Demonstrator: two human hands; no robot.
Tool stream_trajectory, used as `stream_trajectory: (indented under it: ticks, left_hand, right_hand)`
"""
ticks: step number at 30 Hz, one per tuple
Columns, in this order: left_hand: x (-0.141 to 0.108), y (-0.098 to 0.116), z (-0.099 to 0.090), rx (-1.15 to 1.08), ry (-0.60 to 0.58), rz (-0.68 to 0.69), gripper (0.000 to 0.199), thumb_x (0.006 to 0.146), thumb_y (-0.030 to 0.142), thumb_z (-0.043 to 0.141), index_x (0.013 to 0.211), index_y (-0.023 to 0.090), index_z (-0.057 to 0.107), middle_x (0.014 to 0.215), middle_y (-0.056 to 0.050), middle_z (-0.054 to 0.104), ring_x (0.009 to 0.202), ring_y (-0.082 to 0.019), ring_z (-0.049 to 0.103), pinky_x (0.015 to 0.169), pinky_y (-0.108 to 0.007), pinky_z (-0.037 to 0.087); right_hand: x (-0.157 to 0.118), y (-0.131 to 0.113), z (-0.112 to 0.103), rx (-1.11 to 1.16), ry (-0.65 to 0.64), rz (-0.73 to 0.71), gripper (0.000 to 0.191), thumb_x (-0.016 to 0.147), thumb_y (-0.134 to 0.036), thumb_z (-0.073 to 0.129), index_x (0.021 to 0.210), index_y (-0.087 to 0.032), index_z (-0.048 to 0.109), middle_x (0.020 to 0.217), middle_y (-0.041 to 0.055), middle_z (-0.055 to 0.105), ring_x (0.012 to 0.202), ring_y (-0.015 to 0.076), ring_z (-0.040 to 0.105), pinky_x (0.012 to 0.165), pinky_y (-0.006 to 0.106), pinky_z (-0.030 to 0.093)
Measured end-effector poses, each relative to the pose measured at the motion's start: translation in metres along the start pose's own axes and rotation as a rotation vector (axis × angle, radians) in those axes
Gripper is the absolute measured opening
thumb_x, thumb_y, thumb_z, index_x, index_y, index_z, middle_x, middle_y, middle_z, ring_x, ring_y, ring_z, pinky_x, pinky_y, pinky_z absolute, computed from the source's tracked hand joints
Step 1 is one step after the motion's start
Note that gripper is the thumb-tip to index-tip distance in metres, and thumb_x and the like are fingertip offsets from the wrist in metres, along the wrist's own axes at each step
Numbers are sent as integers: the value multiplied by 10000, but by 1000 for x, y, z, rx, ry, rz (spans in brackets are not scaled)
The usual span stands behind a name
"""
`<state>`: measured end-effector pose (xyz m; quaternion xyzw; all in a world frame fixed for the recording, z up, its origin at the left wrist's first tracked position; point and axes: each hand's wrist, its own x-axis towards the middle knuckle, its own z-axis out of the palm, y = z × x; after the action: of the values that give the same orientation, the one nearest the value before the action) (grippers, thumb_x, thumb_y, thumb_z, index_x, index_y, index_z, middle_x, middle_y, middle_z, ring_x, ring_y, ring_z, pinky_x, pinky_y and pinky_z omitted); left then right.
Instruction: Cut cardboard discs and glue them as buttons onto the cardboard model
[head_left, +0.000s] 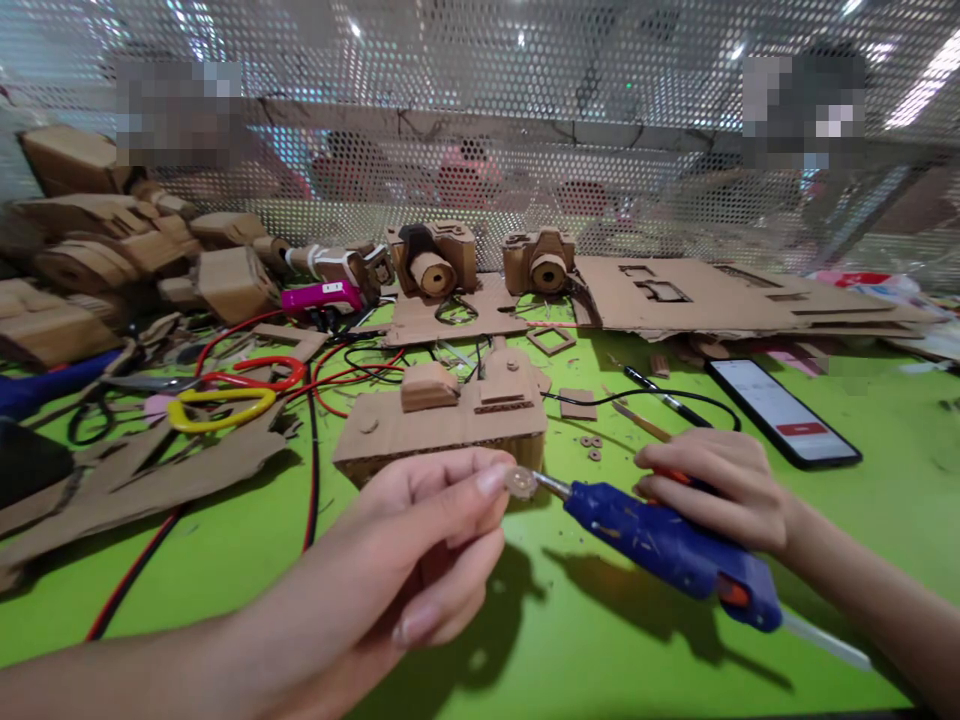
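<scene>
As the left hand [427, 540] pinches a small round cardboard disc [520, 483], right hand [720, 490] gripping blue plastic glue gun [667, 550], metal nozzle touching disc

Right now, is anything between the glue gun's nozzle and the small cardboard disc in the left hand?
Nothing visible. The right hand holds the blue glue gun, whose nozzle tip meets the small cardboard disc pinched in the left hand. The unfinished cardboard camera sits behind them, not between.
</scene>
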<state>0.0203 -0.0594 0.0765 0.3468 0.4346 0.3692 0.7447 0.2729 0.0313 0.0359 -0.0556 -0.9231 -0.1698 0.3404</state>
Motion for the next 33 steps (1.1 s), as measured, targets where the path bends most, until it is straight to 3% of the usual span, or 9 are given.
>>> stream_trajectory:
  ticks: [5, 10, 15, 18, 20, 23, 25, 29, 33]
  left_hand:
    - [8, 0, -5, 144, 142, 119, 367, 857, 386, 599, 586, 193, 442, 391, 80, 361, 381, -47, 185, 395, -182, 181]
    - [13, 0, -1, 268, 205, 238, 283, 863, 303, 570, 633, 184, 458, 407, 84, 364, 390, -50, 234, 421, -188, 191]
    - [7, -1, 5, 511, 325, 407, 147, 869, 295, 532, 769, 187, 531, 436, 84, 397, 398, -74, 295, 440, -205, 232]
    - [7, -10, -6, 810, 388, 687, 99, 858, 247, 536, 782, 192, 565, 571, 31, 507, 475, -96, 410, 476, -220, 300]
    - [9, -16, -18, 1070, 311, 885, 110, 846, 191, 536, 752, 195, 593, 637, -4, 551, 529, -112, 453, 512, -239, 324]
    - [13, -21, -36, 1409, 73, 1058, 193, 832, 139, 497, 738, 202, 654, 611, -35, 580, 544, -145, 486, 526, -279, 319]
    - [15, -20, -44, 1599, -10, 1209, 246, 840, 115, 463, 795, 200, 689, 634, -59, 629, 556, -165, 529, 510, -293, 322]
    - [25, -14, -53, 2004, -67, 1638, 229, 859, 64, 489, 873, 160, 696, 646, -45, 664, 544, -152, 569, 468, -271, 369]
    - [39, -12, -58, 2161, -39, 1933, 141, 864, 85, 545, 856, 98, 685, 613, -3, 610, 494, -106, 539, 428, -226, 397]
  right_hand:
    - [-14, 11, 9, 106, 163, 329, 83, 923, -302, 530, 1003, -294, 554, 908, 26, 685, 755, 176, 677, 619, 315, 556]
    - [-23, 26, 27, 66, 231, 684, 54, 898, -276, 536, 894, -255, 486, 873, 36, 645, 756, 191, 644, 662, 361, 534]
    - [-24, 31, 34, -9, 23, 775, 84, 884, -247, 510, 960, -213, 503, 1011, 98, 623, 738, 199, 606, 569, 324, 478]
    - [-20, 30, 39, -28, -152, 822, 106, 883, -219, 484, 973, -184, 531, 1044, 119, 617, 631, 165, 564, 488, 278, 399]
    - [-17, 30, 44, -34, -246, 862, 124, 897, -200, 450, 975, -166, 540, 1037, 128, 610, 589, 148, 535, 476, 268, 365]
    - [-15, 32, 53, -49, -349, 936, 159, 909, -204, 423, 998, -142, 540, 1053, 149, 587, 582, 147, 512, 481, 273, 347]
    - [-15, 36, 59, -61, -393, 987, 176, 913, -214, 422, 1015, -129, 537, 1071, 165, 571, 607, 160, 517, 499, 286, 363]
    - [-15, 47, 71, -62, -431, 1071, 237, 926, -299, 442, 1046, -118, 537, 1093, 186, 544, 702, 205, 553, 558, 336, 439]
    - [-14, 60, 81, -9, -431, 1068, 276, 878, -316, 533, 1097, -148, 548, 1139, 171, 521, 878, 253, 584, 731, 412, 518]
